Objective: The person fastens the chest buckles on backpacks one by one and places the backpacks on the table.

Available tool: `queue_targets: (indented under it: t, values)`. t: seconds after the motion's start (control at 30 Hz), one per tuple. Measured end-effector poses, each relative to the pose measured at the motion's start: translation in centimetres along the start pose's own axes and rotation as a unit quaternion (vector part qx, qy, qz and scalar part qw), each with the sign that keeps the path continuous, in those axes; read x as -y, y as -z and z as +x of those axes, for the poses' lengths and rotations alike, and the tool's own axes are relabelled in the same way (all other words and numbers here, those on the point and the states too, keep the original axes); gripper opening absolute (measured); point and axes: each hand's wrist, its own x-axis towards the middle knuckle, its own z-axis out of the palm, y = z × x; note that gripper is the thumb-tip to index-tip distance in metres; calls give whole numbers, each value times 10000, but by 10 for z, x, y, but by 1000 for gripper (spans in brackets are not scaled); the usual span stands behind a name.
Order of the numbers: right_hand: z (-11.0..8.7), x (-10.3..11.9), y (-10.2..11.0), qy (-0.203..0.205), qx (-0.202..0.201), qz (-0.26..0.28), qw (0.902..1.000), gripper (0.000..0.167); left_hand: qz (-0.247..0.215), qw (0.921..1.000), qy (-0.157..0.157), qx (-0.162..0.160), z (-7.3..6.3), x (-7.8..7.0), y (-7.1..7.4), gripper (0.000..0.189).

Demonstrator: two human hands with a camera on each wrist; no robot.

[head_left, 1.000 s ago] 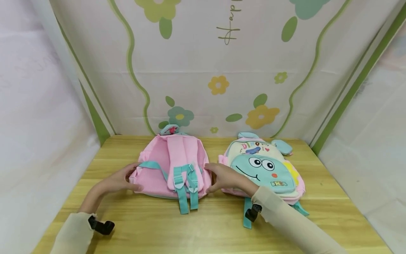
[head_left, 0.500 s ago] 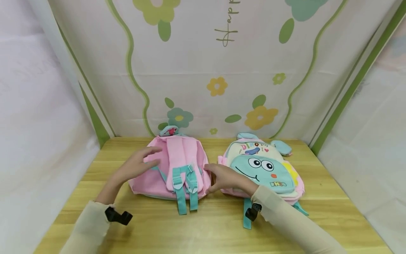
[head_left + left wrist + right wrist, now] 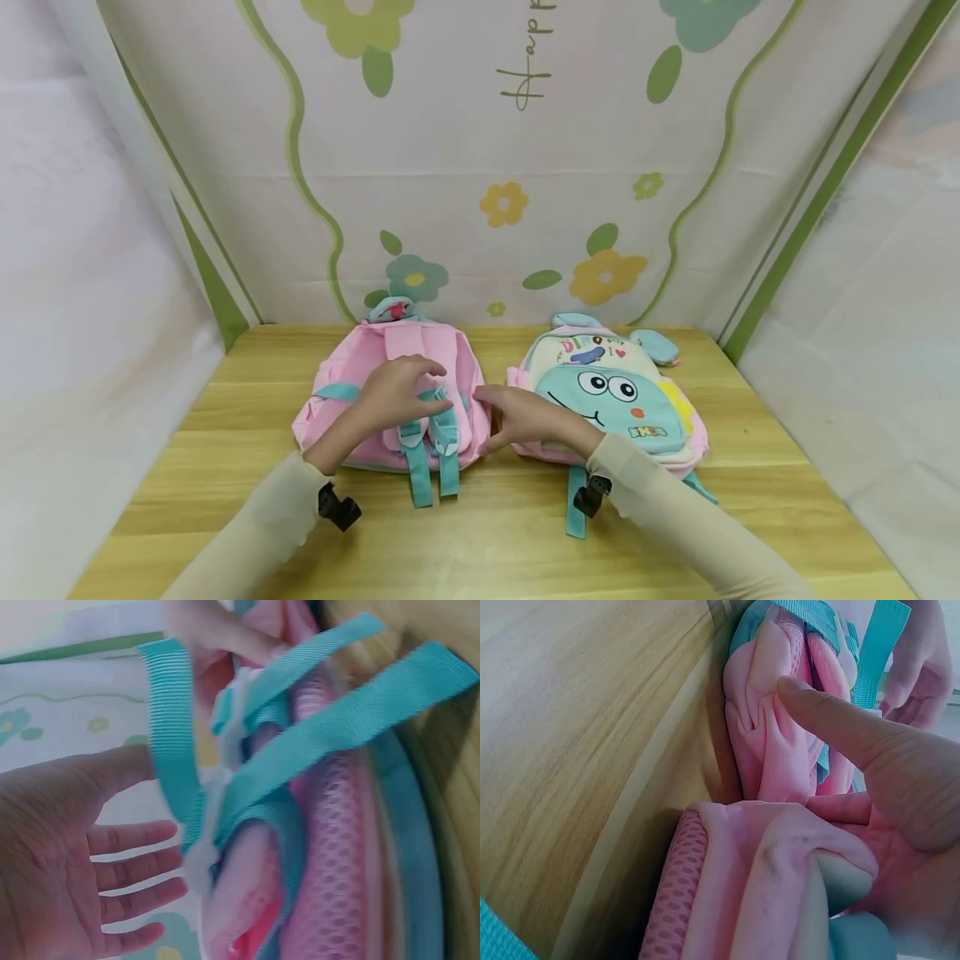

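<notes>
Teal webbing straps trail from the pink mesh-backed child's backpack towards the near edge of the wooden desk. That backpack lies back panel up, left of the middle, its top near the far edge. Working around these straps probably goes best with the bag's side steadied lightly and the fingertips kept from snagging the webbing; the soft shell would likely crease under a hard squeeze.

The left hand hovers over the shoulder straps, thumb and fingers spread wide and holding nothing; whether a fingertip touches the webbing I cannot tell. The right hand cups the bag's right side, curved in a moderate C, thumb against the pink fabric.

Just beside, towards the desk's right edge, lies the dinosaur-face backpack, front up. Beyond the far edge rises a flower-print backdrop.
</notes>
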Motion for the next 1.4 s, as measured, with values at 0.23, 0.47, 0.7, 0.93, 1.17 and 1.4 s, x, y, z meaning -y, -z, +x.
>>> queue_targets:
  t: [0.23, 0.47, 0.7, 0.93, 1.17, 1.4]
  values:
    - [1, 0, -2, 46, -4, -15, 10000, 89, 660, 9978, -112, 2, 0, 5, -9, 40]
    - [-1, 2, -1, -57, 29, 106, 9999, 91, 231, 9995, 4, -218, -6, 15, -12, 34]
    - [0, 1, -2, -90, 46, 82, 9999, 91, -1758, 9832, 333, -366, -14, 29, -4, 30]
    - [0, 0, 0, -109, 89, 68, 9999, 89, -2483, 9679, 76, -374, -17, 44, 7, 31]
    - [-1, 3, 4, -190, 125, 179, 9996, 88, -2454, 9678, 337, -456, -27, 56, 26, 37]
    - [-2, 12, 14, -130, 183, 379, 9990, 86, -2372, 9693, 513, -388, -41, 64, 40, 36]
